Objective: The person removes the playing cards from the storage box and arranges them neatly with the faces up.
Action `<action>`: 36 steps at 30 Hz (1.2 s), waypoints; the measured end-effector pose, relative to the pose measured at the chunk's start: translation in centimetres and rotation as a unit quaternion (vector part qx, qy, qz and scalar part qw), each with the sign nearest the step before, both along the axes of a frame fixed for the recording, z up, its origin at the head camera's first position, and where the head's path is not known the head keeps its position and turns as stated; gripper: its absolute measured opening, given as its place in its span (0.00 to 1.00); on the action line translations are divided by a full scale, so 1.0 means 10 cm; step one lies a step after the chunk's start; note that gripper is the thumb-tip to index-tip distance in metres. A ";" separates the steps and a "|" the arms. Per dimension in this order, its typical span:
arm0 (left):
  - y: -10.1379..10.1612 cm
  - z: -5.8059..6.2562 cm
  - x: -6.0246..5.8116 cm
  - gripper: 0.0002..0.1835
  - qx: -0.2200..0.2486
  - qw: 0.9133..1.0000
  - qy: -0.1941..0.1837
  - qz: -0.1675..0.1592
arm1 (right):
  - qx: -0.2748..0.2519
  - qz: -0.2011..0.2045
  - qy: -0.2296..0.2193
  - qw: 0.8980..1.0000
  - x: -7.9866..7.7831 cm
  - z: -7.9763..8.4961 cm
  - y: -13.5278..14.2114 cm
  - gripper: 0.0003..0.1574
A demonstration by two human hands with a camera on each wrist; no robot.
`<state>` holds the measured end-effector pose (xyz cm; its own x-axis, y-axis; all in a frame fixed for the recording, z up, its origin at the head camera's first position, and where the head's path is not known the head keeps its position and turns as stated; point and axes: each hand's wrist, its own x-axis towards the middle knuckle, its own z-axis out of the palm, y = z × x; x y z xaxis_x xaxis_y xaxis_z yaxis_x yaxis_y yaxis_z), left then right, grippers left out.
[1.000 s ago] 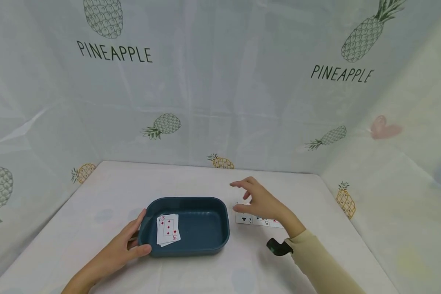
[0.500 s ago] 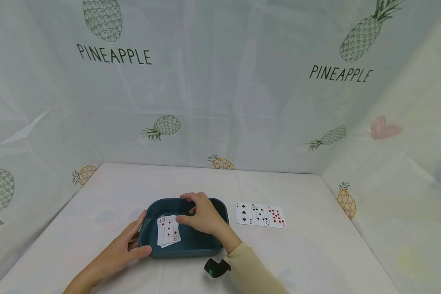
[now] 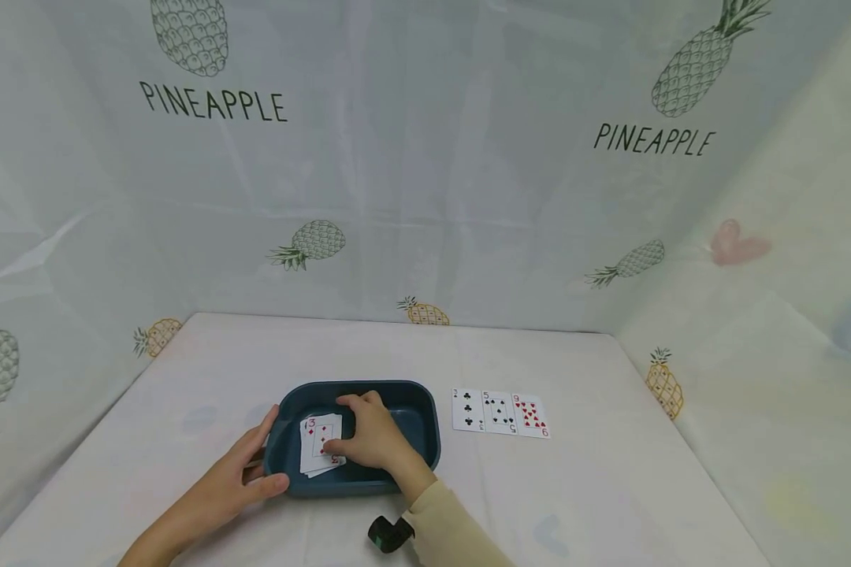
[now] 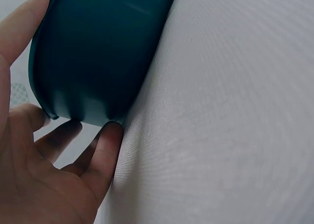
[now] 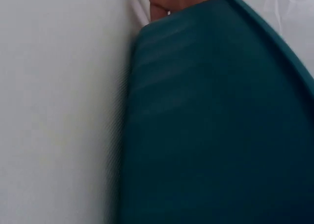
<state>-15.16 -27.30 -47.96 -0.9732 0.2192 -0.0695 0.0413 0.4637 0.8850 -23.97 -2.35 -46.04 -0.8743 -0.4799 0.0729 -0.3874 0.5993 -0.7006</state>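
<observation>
A dark blue-green tray sits on the white cloth. My left hand holds its left end, thumb at the front corner and fingers against the end wall; the left wrist view shows those fingers touching the tray. Inside, at the left, lies a small stack of playing cards with the three of diamonds on top. My right hand reaches into the tray over the stack's right side. Its thumb touches the top card, and its index finger extends beyond the far right corner. The right wrist view shows mostly the tray's outer wall.
Right of the tray, a row of face-up cards lies on the cloth: the three of clubs, five of spades and nine of hearts. A pineapple-print sheet hangs behind and beside the table.
My right hand has moved left from above the row of cards into the tray, then lower, its thumb onto the top card. The row is now uncovered. My left hand stays put.
</observation>
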 end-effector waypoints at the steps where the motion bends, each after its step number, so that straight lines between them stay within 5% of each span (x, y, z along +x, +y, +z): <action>1: 0.00 0.00 0.00 0.54 0.003 1.000 -0.001 -0.001 | 0.009 -0.001 0.004 1.000 0.01 0.00 0.00 0.45; 10: -0.01 -0.01 0.01 0.54 0.000 1.000 -0.001 -0.001 | 0.074 0.020 0.027 0.997 0.03 -0.05 -0.01 0.47; 36: -0.01 0.02 0.02 0.53 0.023 1.000 -0.013 -0.014 | 0.117 0.061 0.049 0.990 0.07 0.02 -0.02 0.51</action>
<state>-15.00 -27.41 -47.77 -0.9645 0.2504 -0.0835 0.0307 0.4207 0.9067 -23.31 -2.51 -45.80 -0.8026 -0.5958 0.0299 -0.5270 0.6847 -0.5034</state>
